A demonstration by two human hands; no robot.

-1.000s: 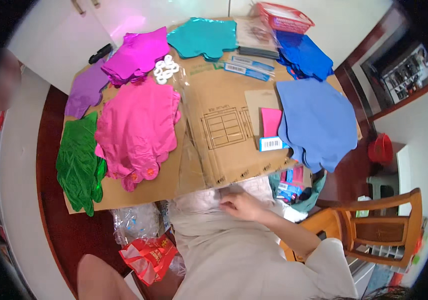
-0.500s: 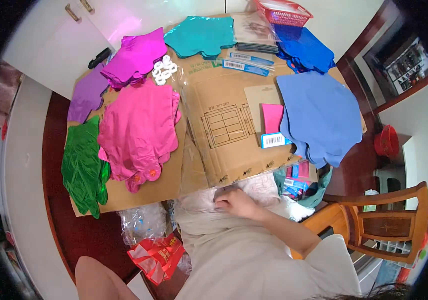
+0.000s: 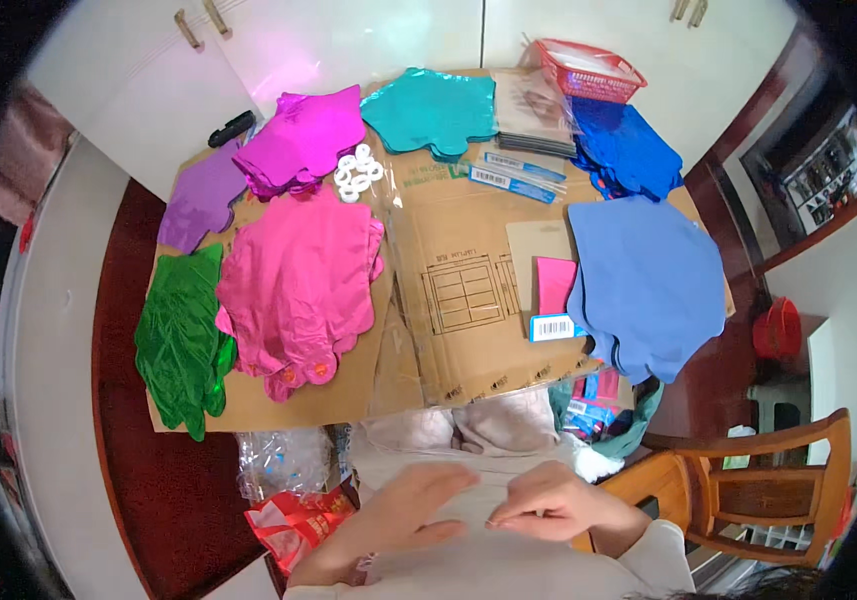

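Observation:
Both hands are raised in front of my body, just short of the cardboard-covered table. My left hand [image 3: 413,512] is open, thumb apart from its outstretched fingers, and nothing shows in it. My right hand [image 3: 551,503] is closed, its fingers curled together beside the left one; whatever it may hold is hidden. Beyond them lies the flattened cardboard [image 3: 463,350]. On it are stacks of flat foil shapes: pink [image 3: 298,285], green [image 3: 180,340], purple [image 3: 200,198], magenta [image 3: 303,138] and teal [image 3: 430,110]. Blue-grey flat sheets [image 3: 648,285] overlap a pink piece [image 3: 554,285] and a barcoded packet [image 3: 554,327].
White rings [image 3: 358,173] sit among the stacks. Further back are barcoded strips [image 3: 513,182], clear bags [image 3: 533,105], dark blue foil [image 3: 628,145], a red basket [image 3: 588,72] and a black object [image 3: 232,129]. A wooden chair [image 3: 768,490] stands right; a red bag [image 3: 298,525] lies below left.
My left hand has come into view and my right hand has drawn back from my lap toward my body. The view has tilted, so the table appears lower.

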